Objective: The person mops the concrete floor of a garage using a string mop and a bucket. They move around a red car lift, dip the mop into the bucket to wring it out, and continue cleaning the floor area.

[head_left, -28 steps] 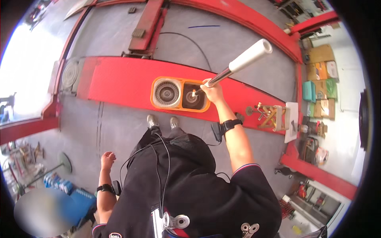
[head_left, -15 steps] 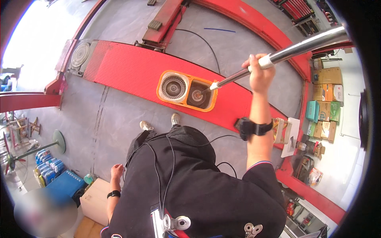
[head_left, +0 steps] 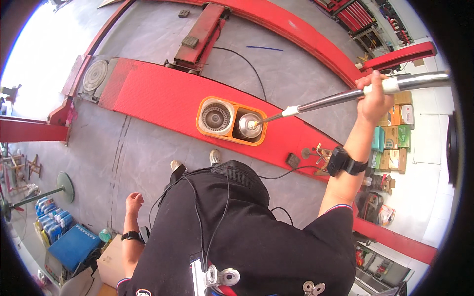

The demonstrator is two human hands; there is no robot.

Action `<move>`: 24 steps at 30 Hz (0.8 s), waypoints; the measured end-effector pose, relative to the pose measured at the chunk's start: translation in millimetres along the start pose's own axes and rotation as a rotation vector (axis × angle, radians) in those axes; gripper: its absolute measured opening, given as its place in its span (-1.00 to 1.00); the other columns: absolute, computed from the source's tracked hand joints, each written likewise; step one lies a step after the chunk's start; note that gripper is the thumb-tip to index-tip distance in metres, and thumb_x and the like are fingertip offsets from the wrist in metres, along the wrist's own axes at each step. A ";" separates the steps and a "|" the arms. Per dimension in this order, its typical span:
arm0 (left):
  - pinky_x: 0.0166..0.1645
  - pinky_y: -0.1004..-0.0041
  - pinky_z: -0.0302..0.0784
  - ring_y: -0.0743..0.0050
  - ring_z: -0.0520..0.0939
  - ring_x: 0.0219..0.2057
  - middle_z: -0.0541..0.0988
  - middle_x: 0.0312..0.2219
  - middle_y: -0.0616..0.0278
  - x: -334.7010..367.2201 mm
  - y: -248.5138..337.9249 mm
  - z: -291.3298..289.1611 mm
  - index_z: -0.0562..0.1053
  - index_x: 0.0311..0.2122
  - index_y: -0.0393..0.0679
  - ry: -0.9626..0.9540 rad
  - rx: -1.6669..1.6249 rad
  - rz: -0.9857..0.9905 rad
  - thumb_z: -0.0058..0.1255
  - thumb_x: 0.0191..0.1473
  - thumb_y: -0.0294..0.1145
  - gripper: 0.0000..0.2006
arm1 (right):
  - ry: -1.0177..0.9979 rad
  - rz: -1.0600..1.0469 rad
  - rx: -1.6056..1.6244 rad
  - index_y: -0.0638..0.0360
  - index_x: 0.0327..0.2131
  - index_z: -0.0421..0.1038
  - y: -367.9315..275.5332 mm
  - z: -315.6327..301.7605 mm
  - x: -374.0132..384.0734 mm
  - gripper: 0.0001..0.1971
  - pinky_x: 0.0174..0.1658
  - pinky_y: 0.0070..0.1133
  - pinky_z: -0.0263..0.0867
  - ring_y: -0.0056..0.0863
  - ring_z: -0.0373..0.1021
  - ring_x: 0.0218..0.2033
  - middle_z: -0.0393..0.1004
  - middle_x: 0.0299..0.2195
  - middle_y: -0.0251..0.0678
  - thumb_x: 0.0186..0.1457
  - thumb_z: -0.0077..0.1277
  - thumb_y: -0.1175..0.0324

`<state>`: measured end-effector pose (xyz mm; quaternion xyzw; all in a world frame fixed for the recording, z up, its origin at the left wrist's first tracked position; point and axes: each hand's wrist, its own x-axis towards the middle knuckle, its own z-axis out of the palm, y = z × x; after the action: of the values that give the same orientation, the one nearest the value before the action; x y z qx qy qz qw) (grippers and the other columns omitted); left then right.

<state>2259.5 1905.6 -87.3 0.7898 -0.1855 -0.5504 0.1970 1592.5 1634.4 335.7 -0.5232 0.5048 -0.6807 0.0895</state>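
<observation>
My right hand (head_left: 375, 98) is closed round the white collar on the metal handle of a mop (head_left: 328, 100), out to the right at arm's length. The handle slants down leftward to a round silver mop head (head_left: 250, 125), inside the right compartment of an orange mop bucket (head_left: 231, 138). The bucket's left compartment has a round slotted spinner basket (head_left: 216, 116). The bucket stands on a red ramp. My left hand (head_left: 134, 203) hangs low at my left side with its fingers curled in, and nothing shows in it.
The red ramp (head_left: 163, 93) crosses in front of my feet, with a red crossbeam (head_left: 202, 34) beyond it. A black cable (head_left: 247, 61) lies on the grey floor. Stacked boxes (head_left: 395, 140) stand at the right. A blue case (head_left: 74, 246) and a cardboard box (head_left: 111, 261) are at lower left.
My right hand has moved right with the mop handle, which now lies at a flatter slant. The silver mop head now shows in the right compartment. My left hand has shifted slightly left.
</observation>
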 end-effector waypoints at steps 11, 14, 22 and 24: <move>-0.50 0.56 0.41 0.52 0.61 -0.48 0.59 -0.47 0.25 12.0 -14.7 18.1 0.47 -0.23 -0.21 -0.030 0.043 -0.050 0.05 0.03 -0.30 -0.77 | 0.014 -0.014 0.131 0.29 -0.48 0.30 -61.8 -2.4 42.2 -0.82 -0.36 -0.47 0.23 -0.47 0.23 -0.53 0.27 -0.56 -0.29 0.09 0.05 0.42; -0.49 0.56 0.42 0.53 0.61 -0.48 0.59 -0.46 0.25 8.5 -8.0 23.7 0.47 -0.23 -0.21 -0.040 0.045 -0.024 0.04 0.02 -0.31 -0.76 | -0.027 -0.038 0.148 0.27 -0.49 0.29 -79.2 4.6 46.6 -0.81 -0.35 -0.48 0.21 -0.50 0.19 -0.50 0.25 -0.54 -0.30 0.10 0.03 0.40; -0.50 0.56 0.42 0.55 0.61 -0.51 0.59 -0.49 0.27 4.4 -12.4 19.6 0.47 -0.24 -0.22 0.014 0.025 -0.011 0.05 0.01 -0.32 -0.77 | -0.076 -0.107 0.264 0.33 -0.48 0.32 -101.7 26.0 67.6 -0.80 -0.35 -0.43 0.24 -0.45 0.22 -0.53 0.27 -0.55 -0.26 0.07 0.10 0.42; -0.51 0.56 0.41 0.55 0.60 -0.53 0.58 -0.50 0.27 2.8 -18.3 20.1 0.47 -0.24 -0.22 0.025 0.021 -0.022 0.05 0.00 -0.33 -0.77 | -0.105 -0.106 0.298 0.34 -0.47 0.31 -103.1 31.6 71.6 -0.81 -0.35 -0.43 0.24 -0.45 0.23 -0.53 0.27 -0.54 -0.26 0.06 0.09 0.44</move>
<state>2243.0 1917.6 -105.3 0.8006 -0.1801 -0.5408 0.1847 1628.5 1618.0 459.0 -0.5648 0.3644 -0.7237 0.1564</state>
